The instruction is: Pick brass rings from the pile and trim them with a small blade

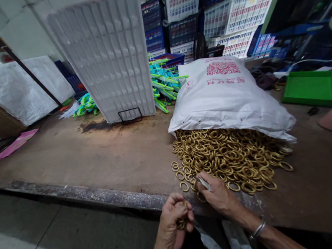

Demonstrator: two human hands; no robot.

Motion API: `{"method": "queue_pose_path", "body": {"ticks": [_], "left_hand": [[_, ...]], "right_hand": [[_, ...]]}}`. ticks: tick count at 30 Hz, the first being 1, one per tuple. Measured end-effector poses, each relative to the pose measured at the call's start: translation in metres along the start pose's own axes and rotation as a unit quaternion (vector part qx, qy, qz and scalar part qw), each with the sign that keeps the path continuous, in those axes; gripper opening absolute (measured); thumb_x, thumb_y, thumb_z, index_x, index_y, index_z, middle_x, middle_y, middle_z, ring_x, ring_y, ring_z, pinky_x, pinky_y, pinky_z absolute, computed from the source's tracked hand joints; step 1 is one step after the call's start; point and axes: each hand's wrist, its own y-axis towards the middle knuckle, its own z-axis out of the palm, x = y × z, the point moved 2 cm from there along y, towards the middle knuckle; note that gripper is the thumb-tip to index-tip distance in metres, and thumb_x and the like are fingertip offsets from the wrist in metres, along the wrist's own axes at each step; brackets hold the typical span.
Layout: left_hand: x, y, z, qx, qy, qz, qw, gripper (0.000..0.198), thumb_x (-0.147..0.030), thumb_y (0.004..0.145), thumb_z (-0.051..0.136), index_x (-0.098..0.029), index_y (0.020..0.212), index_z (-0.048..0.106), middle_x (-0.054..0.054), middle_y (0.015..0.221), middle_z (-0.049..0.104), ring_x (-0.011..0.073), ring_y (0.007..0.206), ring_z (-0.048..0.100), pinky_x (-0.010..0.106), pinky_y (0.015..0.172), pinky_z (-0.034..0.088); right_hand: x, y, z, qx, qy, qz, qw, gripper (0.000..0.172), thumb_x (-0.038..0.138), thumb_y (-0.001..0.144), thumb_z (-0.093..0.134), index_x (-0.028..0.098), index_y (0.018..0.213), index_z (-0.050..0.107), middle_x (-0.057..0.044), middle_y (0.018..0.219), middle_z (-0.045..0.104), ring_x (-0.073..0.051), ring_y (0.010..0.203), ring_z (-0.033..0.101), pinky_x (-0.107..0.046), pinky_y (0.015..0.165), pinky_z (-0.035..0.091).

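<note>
Two bare hands at the near table edge, left hand (173, 221) curled shut round a few brass rings (181, 224), right hand (218, 195) pinching a small pale piece (204, 184) against the ring heap (231, 156), far too many to count, spilling from one white sack (224, 93), one upright white tray (109, 53) far left, one green tray (312, 87) right, worn brown table (94, 153), stacked crates (230, 16) behind.

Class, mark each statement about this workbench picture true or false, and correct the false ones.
1. The brass rings spill from the mouth of a white sack. True.
2. The left hand is open and empty. False: it is closed on a few brass rings.
3. The right hand rests at the near edge of the ring pile. True.
4. The white tray lies flat. False: it stands upright.
</note>
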Motion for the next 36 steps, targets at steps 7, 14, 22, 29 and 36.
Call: {"method": "queue_pose_path", "body": {"ticks": [7,14,22,29,36], "left_hand": [[0.004,0.008,0.014,0.001,0.015,-0.007,1.000,0.024,-0.028,0.065,0.067,-0.015,0.070,0.048,-0.002,0.061,0.051,0.0060,0.050,0.046,0.014,0.040,0.033],[0.024,0.012,0.008,-0.059,0.179,0.049,0.981,0.036,-0.037,0.067,0.065,-0.017,0.094,0.053,-0.007,0.048,0.047,0.0039,0.038,0.034,0.014,0.034,0.023],[0.025,0.005,0.020,0.001,0.273,0.091,0.958,0.024,-0.036,0.067,0.063,-0.015,0.078,0.065,0.002,0.064,0.061,0.0126,0.059,0.053,0.020,0.054,0.040],[0.018,-0.008,0.026,0.063,0.359,0.140,0.921,0.018,-0.029,0.076,0.054,-0.015,0.080,0.064,0.005,0.071,0.064,0.0163,0.070,0.056,0.025,0.067,0.041],[0.016,-0.025,0.033,0.038,0.357,0.169,0.918,0.019,-0.031,0.075,0.055,-0.014,0.067,0.056,-0.002,0.054,0.052,0.0084,0.048,0.039,0.019,0.049,0.031]], "right_hand": [[0.002,-0.011,-0.006,0.054,0.190,0.054,0.979,0.019,0.030,0.071,0.042,0.018,0.059,0.049,0.003,0.055,0.046,-0.010,0.056,0.042,-0.022,0.055,0.035],[0.003,-0.029,-0.009,0.130,0.273,0.088,0.949,0.019,0.025,0.070,0.046,0.015,0.056,0.052,0.005,0.051,0.045,-0.006,0.050,0.038,-0.019,0.050,0.030],[-0.007,-0.042,-0.004,0.194,0.276,0.145,0.930,0.014,0.021,0.064,0.047,0.016,0.052,0.048,0.008,0.045,0.038,-0.003,0.042,0.029,-0.017,0.040,0.019],[-0.008,-0.056,0.001,0.226,0.333,0.197,0.894,0.008,0.023,0.064,0.046,0.018,0.057,0.046,0.010,0.041,0.036,-0.002,0.032,0.023,-0.017,0.032,0.013],[0.018,-0.072,-0.012,0.232,0.413,0.216,0.854,0.017,0.035,0.070,0.048,0.020,0.074,0.045,0.011,0.045,0.046,-0.001,0.028,0.018,-0.016,0.030,0.011]]}}
